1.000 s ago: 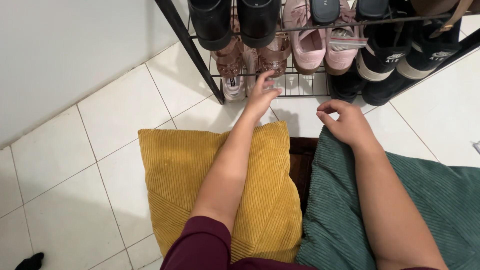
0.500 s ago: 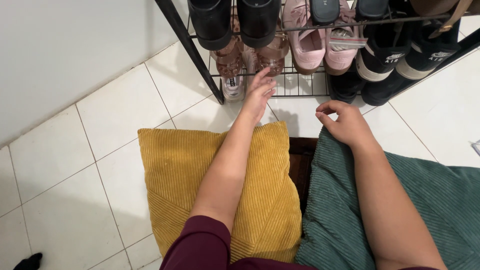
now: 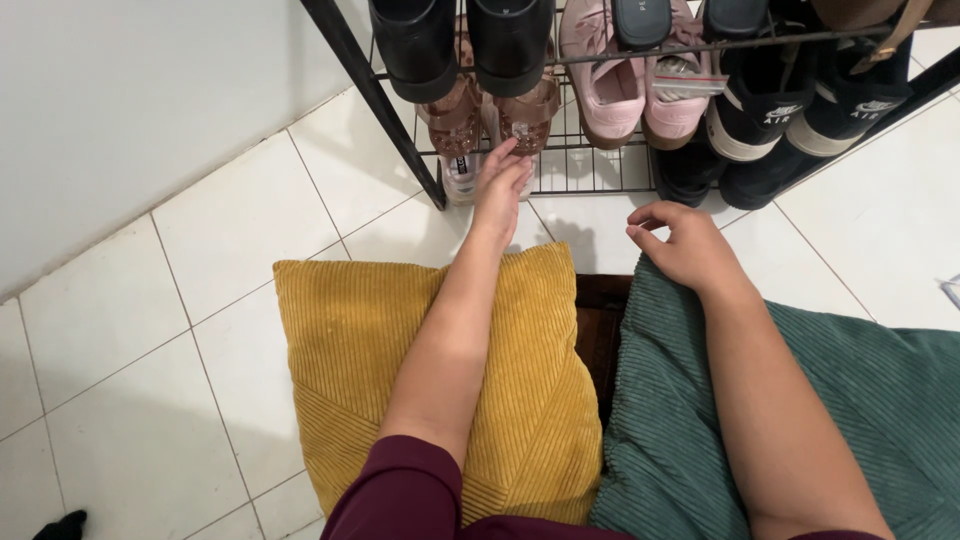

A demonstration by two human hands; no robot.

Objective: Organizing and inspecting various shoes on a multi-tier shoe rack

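L hand (image 3: 500,188) stretched over yellow cushion (image 3: 340,350), fingertips on clear jelly sandal (image 3: 522,118) on low rack (image 3: 385,110) shelf; no grasp yet. R hand (image 3: 685,245) loosely curled, empty, above green cushion (image 3: 880,400). Risk: one-finger pull tips sandal off wire shelf, or knocks black shoes (image 3: 460,45) overhead.
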